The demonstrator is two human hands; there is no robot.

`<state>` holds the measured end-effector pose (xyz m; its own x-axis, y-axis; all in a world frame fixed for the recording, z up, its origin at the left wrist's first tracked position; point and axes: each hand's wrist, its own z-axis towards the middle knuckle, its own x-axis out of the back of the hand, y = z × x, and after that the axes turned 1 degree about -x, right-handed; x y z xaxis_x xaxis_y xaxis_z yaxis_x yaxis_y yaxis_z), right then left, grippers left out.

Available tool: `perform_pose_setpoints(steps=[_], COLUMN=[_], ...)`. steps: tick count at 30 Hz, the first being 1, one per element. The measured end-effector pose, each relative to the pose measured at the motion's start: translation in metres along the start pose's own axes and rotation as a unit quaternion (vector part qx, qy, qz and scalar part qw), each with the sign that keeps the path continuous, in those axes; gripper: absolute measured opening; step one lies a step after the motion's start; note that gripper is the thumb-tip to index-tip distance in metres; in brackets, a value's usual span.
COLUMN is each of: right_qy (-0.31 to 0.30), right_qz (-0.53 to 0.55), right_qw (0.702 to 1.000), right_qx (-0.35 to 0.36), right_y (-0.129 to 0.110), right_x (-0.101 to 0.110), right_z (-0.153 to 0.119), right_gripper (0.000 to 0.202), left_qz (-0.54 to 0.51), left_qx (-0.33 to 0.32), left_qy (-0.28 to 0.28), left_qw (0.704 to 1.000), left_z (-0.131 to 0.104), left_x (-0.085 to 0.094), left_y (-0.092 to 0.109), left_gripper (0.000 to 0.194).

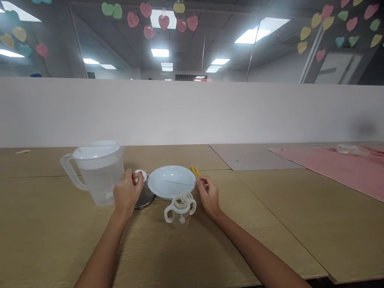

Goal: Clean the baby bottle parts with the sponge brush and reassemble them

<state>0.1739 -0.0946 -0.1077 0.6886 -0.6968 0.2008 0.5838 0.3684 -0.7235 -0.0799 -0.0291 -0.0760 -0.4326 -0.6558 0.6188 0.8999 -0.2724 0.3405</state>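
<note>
My left hand point(128, 193) is closed around a small white round plastic part point(141, 175), held above a dark round metal lid or plate point(145, 197). With fingertips pinched, my right hand point(209, 195) grips one end of a thin wire-like rod point(179, 182), which reaches left across the white bowl point(172, 195). In front of the bowl stands a clear baby bottle point(181, 219) with two white handles, its top uncapped and a pale ring or coiled tube at the mouth. Something yellow point(195, 171) shows behind my right fingers; its kind is unclear.
A translucent lidded pitcher point(97, 174) with liquid stands left of my left hand. At the right lies a pink cloth point(336, 174) with plastic-wrapped items on it. A white low wall point(176, 114) and glass panels with heart-shaped notes rise behind the wooden table point(53, 246).
</note>
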Motion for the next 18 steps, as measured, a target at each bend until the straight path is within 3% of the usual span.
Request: perform_pose_setpoints(steps=[2, 4, 6, 8, 10, 13, 15, 18], right_qy=[0.017, 0.006, -0.026, -0.011, 0.009, -0.039, -0.067, -0.061], right_qz=[-0.016, -0.056, -0.09, -0.101, -0.103, -0.106, -0.103, -0.096], right_qw=[0.998, 0.978, 0.919, 0.849, 0.83, 0.828, 0.832, 0.848], right_qx=[0.063, 0.199, 0.384, 0.518, 0.548, 0.549, 0.541, 0.518], right_y=[-0.009, -0.02, -0.033, -0.045, -0.053, -0.057, -0.056, -0.051], right_x=[0.008, 0.017, 0.025, 0.029, 0.028, 0.023, 0.019, 0.015], right_z=[0.002, 0.002, 0.0, -0.004, -0.008, -0.011, -0.012, -0.014], right_gripper=[0.029, 0.024, 0.028, 0.038, 0.048, 0.057, 0.059, 0.061], left_qz=[-0.095, -0.17, -0.213, -0.241, -0.261, -0.276, -0.291, -0.363], left_qx=[-0.07, -0.16, -0.257, -0.35, -0.426, -0.483, -0.478, -0.413], left_qy=[0.091, 0.142, 0.167, 0.171, 0.163, 0.165, 0.164, 0.136], left_qw=[0.989, 0.962, 0.928, 0.889, 0.851, 0.815, 0.812, 0.824], left_z=[-0.003, -0.01, -0.02, -0.031, -0.04, -0.047, -0.049, -0.053], left_x=[0.005, 0.009, 0.014, 0.017, 0.019, 0.018, 0.017, 0.018], left_y=[0.007, 0.018, 0.032, 0.046, 0.058, 0.068, 0.07, 0.071], left_gripper=[0.027, 0.019, 0.01, 0.013, 0.017, 0.016, 0.017, 0.019])
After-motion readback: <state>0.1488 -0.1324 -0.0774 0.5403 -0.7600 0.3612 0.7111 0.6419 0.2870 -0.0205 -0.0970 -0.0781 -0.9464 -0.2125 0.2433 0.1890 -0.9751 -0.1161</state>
